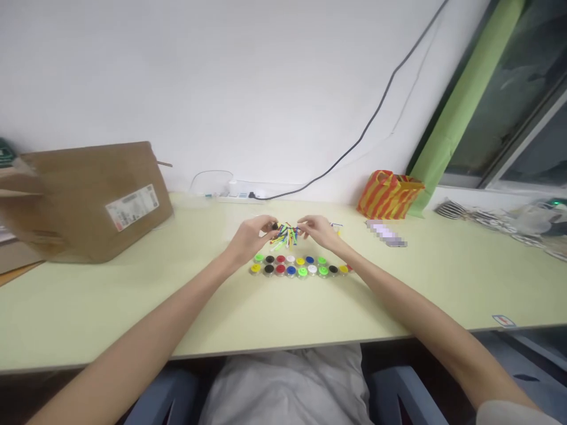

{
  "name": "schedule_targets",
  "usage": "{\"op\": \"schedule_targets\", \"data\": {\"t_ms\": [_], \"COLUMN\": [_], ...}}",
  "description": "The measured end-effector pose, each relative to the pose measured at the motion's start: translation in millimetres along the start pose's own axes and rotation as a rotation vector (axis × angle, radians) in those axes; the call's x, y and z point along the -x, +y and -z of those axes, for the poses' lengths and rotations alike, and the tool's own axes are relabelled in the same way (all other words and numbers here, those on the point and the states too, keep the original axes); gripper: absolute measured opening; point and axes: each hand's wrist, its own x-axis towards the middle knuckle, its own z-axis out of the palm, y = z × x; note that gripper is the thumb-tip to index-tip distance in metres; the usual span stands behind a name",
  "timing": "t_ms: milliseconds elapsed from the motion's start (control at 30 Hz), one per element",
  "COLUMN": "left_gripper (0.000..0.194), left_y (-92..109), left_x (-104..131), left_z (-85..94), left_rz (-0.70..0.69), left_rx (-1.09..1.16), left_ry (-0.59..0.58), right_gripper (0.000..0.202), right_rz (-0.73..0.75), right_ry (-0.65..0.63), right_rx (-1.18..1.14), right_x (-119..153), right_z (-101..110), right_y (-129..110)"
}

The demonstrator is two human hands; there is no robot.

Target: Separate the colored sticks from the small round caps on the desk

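Observation:
My left hand [254, 232] is closed in a pinch on a small black piece [275, 226], most likely round like the caps nearby. A heap of thin coloured plastic sticks [287, 237], in yellow, green, white, blue and red, lies between my hands. My right hand [319, 229] reaches the right side of the heap with thumb and fingers drawn together; what they grip is too small to name. Just in front of the hands, two rows of small round pots with coloured caps [302, 272] stand on the table. My right wrist partly hides the row's right end.
A large cardboard box [101, 200] stands on the table [212, 319] at left. A power strip [241, 199] with a black cable [349, 150] lies by the wall. At right are a striped bag [390, 195], a phone [385, 233] and bundled flat pieces [487, 218].

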Motion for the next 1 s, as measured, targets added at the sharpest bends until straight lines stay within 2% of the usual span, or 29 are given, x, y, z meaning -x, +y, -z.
{"op": "schedule_targets", "data": {"t_ms": [67,133,233,333,400,500,633,800,900,1000], "left_gripper": [0.026,0.027,0.032,0.036,0.040,0.038,0.032,0.040,0.043,0.042], "left_y": [4,10,20,32,38,42,35,20,18,21], "left_x": [1,3,7,9,9,8,7,9,10,9], "left_z": [-4.2,-7.9,-12.1,-14.5,-16.1,-20.4,-28.5,-28.1,-25.0,-24.2], "left_rz": [0.027,0.058,0.090,0.113,0.109,0.083,0.110,0.078,0.049,0.039], "left_rx": [0.056,0.138,0.247,0.308,0.332,0.336,0.291,0.133,0.057,0.007], "left_ry": [0.039,0.057,0.064,0.071,0.036,-0.023,-0.020,-0.047,-0.060,-0.080], "right_gripper": [0.023,0.023,0.020,0.014,0.012,0.011,0.011,0.013,0.013,0.018], "right_rz": [0.121,0.210,0.225,0.208,0.199,0.168,0.070,0.092,0.120,0.081], "right_ry": [0.058,0.080,0.008,-0.014,-0.002,-0.027,-0.115,-0.146,-0.152,-0.203], "right_rx": [0.096,0.082,-0.033,-0.085,-0.063,0.049,0.140,0.127,0.270,0.407], "right_x": [-2,3,14,19,20,22,31,31,21,7], "right_z": [-8,-14,-18,-16,-7,15,36,38,41,40], "right_y": [-9,-27,-55,-66,-62,-44,-19,-11,-6,7]}}
